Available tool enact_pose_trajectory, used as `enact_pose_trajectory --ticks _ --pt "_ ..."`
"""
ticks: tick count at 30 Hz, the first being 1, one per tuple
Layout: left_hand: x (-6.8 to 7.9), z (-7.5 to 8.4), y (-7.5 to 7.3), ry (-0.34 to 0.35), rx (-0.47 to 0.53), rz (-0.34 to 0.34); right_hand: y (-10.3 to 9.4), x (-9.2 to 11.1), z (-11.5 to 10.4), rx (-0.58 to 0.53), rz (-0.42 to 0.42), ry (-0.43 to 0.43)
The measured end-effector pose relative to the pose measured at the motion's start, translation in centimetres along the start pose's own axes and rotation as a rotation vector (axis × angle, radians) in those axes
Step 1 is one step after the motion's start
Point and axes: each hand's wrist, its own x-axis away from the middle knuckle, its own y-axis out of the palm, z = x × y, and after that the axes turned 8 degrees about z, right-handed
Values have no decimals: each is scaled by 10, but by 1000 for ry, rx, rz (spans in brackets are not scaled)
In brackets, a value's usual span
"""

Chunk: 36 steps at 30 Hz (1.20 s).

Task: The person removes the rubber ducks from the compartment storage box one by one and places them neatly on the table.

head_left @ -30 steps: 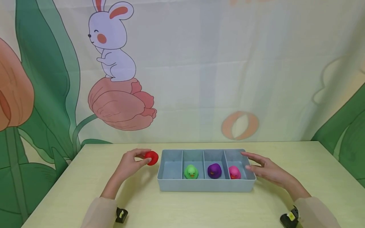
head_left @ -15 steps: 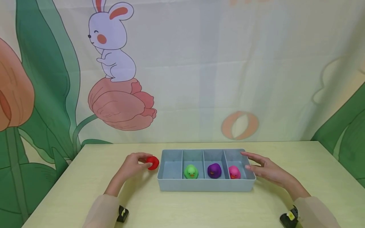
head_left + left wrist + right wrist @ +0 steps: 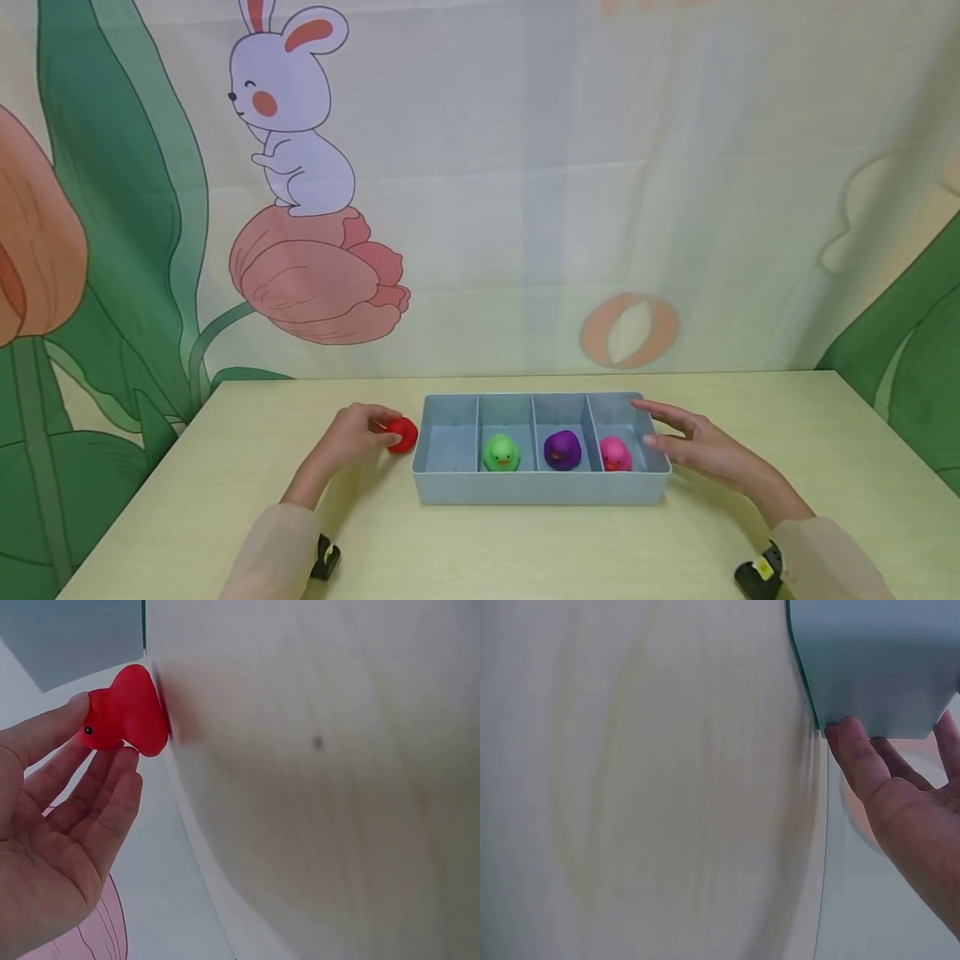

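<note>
My left hand (image 3: 358, 435) pinches a small red rubber duck (image 3: 402, 435) between thumb and fingers, just left of the box. In the left wrist view, the duck (image 3: 135, 712) has its flat base right at the tabletop. A grey-blue box (image 3: 540, 489) with side-by-side compartments holds a green duck (image 3: 502, 453), a purple duck (image 3: 562, 451) and a pink duck (image 3: 616, 454) in separate compartments; its leftmost one has no duck. Fairly straight fingers of my right hand (image 3: 705, 450) rest at the box's right end. The right wrist view shows several fingertips (image 3: 850, 727) along its back corner.
The box stands on a pale wooden table (image 3: 540, 550) near its back edge. Behind hangs a cloth backdrop (image 3: 480, 208) printed with a rabbit and flowers. A black wrist camera (image 3: 759, 575) shows beside the right sleeve (image 3: 832, 554).
My left hand has lowered the red duck toward the tabletop and shifted slightly right, nearer the box. The right hand and the box have stayed in place.
</note>
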Motion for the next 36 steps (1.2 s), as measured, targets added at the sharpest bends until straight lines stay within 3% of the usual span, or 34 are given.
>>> enact_pose_trajectory --ticks 33,36 --pt "4 9 -3 -64 -7 -20 -1 -1 -1 -24 -10 51" --pt "7 9 -6 -45 2 -5 -1 0 -2 -18 -8 51"
